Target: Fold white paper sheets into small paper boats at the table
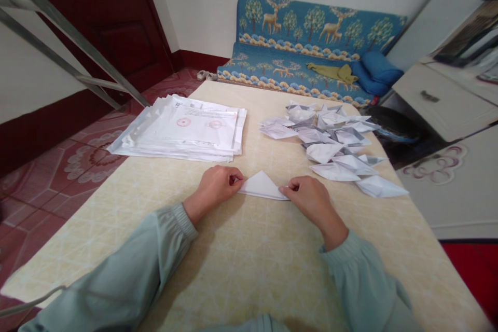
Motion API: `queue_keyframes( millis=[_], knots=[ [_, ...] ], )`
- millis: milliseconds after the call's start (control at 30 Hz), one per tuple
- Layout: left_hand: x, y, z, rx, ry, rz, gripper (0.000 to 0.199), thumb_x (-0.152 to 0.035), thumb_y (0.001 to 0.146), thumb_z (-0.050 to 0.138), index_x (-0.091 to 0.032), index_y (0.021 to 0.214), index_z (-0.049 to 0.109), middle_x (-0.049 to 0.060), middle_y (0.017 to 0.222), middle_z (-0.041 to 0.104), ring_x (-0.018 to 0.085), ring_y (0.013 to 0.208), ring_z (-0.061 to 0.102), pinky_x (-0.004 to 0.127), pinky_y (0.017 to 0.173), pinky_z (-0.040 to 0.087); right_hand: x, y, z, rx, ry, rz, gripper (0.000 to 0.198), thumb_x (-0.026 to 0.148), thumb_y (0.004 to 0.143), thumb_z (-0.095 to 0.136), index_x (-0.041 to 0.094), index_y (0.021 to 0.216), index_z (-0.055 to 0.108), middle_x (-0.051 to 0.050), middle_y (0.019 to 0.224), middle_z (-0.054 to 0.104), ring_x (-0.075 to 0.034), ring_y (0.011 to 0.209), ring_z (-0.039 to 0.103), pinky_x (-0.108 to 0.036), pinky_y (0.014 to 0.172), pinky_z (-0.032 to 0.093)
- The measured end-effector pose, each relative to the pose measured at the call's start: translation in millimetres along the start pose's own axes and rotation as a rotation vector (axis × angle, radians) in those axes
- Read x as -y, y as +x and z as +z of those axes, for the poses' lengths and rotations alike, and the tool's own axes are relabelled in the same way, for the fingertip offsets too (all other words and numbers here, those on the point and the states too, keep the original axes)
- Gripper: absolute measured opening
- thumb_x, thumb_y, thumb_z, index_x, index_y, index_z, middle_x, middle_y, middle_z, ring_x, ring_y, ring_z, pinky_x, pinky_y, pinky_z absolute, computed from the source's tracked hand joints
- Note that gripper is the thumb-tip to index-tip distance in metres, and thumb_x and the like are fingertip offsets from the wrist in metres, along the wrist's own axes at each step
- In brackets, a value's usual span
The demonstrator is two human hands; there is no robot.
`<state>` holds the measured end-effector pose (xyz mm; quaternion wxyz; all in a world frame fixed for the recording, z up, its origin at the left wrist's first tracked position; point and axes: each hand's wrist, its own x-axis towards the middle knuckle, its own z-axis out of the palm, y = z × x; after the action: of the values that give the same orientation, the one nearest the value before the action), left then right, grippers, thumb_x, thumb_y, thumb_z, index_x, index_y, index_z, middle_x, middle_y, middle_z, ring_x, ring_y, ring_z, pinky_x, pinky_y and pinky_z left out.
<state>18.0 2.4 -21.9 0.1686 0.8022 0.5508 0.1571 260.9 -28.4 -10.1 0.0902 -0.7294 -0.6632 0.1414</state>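
Note:
A white sheet of paper folded into a triangle with a flat band along its base (262, 185) is in front of me, its point facing away. My left hand (218, 187) pinches its left corner between thumb and fingers. At the opposite corner, my right hand (310, 198) is closed on the paper in the same way. Beyond my right hand lies a group of folded paper boats (336, 166), several of them overlapping. A stack of printed paper sheets (187, 127), some with red round stamps, rests beyond my left hand.
The table (249, 264) has a pale yellow patterned cover. Behind it stands a blue sofa (295, 65) with deer patterns and a yellow-green cloth (333, 72). A metal ladder-like frame (83, 46) leans at the left, and a white cabinet (443, 98) stands at the right.

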Motion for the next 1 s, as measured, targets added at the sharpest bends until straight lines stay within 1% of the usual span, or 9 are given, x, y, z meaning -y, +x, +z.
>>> queue_keyframes(
  millis=[100,200,400,600,667,733,833,933,1000],
  knots=[
    [-0.2,0.5,-0.1,0.004,0.01,-0.005,0.021,-0.033,0.078,0.055,-0.023,0.082,0.073,0.001,0.07,0.07,0.015,0.058,0.058,0.024,0.053,0.032,-1.0,2.8,-1.9,-0.004,-0.004,-0.003,0.026,0.041,0.078,0.059,0.023,0.061,0.067,-0.001,0.064,0.065,-0.014,0.058,0.054,-0.026,0.052,0.024],
    [-0.7,1.0,-0.6,0.016,0.019,-0.011,0.02,-0.033,0.078,0.055,-0.023,0.083,0.073,0.001,0.072,0.071,0.015,0.058,0.059,0.023,0.053,0.032,-2.9,4.4,-1.7,0.021,-0.001,-0.004,0.025,0.041,0.078,0.059,0.023,0.063,0.068,-0.001,0.064,0.066,-0.013,0.057,0.054,-0.025,0.052,0.024],
    [-0.2,0.4,-0.9,0.027,0.024,-0.016,0.021,-0.034,0.079,0.055,-0.024,0.083,0.072,0.001,0.073,0.071,0.015,0.06,0.059,0.024,0.053,0.032,-3.9,3.5,2.7,0.016,-0.016,-0.02,0.024,0.041,0.078,0.059,0.023,0.066,0.068,0.0,0.065,0.066,-0.013,0.059,0.054,-0.025,0.052,0.023],
    [2.3,-3.1,3.4,0.012,0.023,0.014,0.017,-0.031,0.079,0.055,-0.024,0.082,0.07,0.0,0.072,0.069,0.015,0.062,0.059,0.024,0.055,0.033,0.2,-2.2,4.4,-0.036,-0.085,-0.034,0.024,0.04,0.078,0.059,0.022,0.063,0.064,-0.001,0.065,0.065,-0.016,0.063,0.055,-0.026,0.052,0.023],
    [3.1,-5.4,4.5,0.011,0.016,0.023,0.014,-0.03,0.079,0.055,-0.023,0.081,0.068,0.0,0.071,0.068,0.014,0.061,0.057,0.024,0.054,0.032,0.0,-4.5,5.9,-0.049,-0.065,-0.016,0.021,0.039,0.077,0.06,0.022,0.065,0.062,0.0,0.065,0.065,-0.016,0.062,0.055,-0.026,0.051,0.023],
    [3.8,-8.2,5.3,-0.006,-0.005,0.043,0.012,-0.027,0.078,0.056,-0.022,0.081,0.066,0.0,0.073,0.066,0.014,0.062,0.057,0.024,0.055,0.033,-1.3,-6.8,8.6,-0.082,-0.01,-0.006,0.012,0.034,0.076,0.063,0.023,0.072,0.061,0.002,0.067,0.064,-0.015,0.062,0.055,-0.025,0.052,0.025],
    [4.3,-11.7,7.0,-0.055,-0.071,0.124,0.012,-0.02,0.079,0.056,-0.02,0.085,0.066,0.002,0.084,0.065,0.014,0.071,0.058,0.024,0.06,0.038,-3.6,-9.8,14.3,-0.162,0.083,-0.112,0.004,0.02,0.075,0.061,0.022,0.078,0.059,0.002,0.075,0.063,-0.014,0.067,0.056,-0.024,0.057,0.031],
    [3.7,-12.5,10.3,-0.076,-0.119,0.23,0.021,-0.012,0.08,0.053,-0.023,0.086,0.07,0.002,0.09,0.063,0.014,0.079,0.058,0.025,0.069,0.041,-4.1,-11.5,19.8,-0.183,0.126,-0.289,0.016,0.008,0.077,0.052,0.021,0.074,0.061,0.0,0.082,0.062,-0.014,0.073,0.056,-0.026,0.066,0.034],
    [3.2,-11.8,12.8,-0.077,-0.117,0.271,0.026,-0.009,0.079,0.052,-0.024,0.084,0.072,0.002,0.089,0.063,0.015,0.081,0.058,0.026,0.072,0.042,-3.2,-11.5,22.0,-0.182,0.134,-0.348,0.023,0.004,0.076,0.048,0.021,0.072,0.063,-0.001,0.082,0.062,-0.015,0.078,0.056,-0.027,0.072,0.035]
  ],
)
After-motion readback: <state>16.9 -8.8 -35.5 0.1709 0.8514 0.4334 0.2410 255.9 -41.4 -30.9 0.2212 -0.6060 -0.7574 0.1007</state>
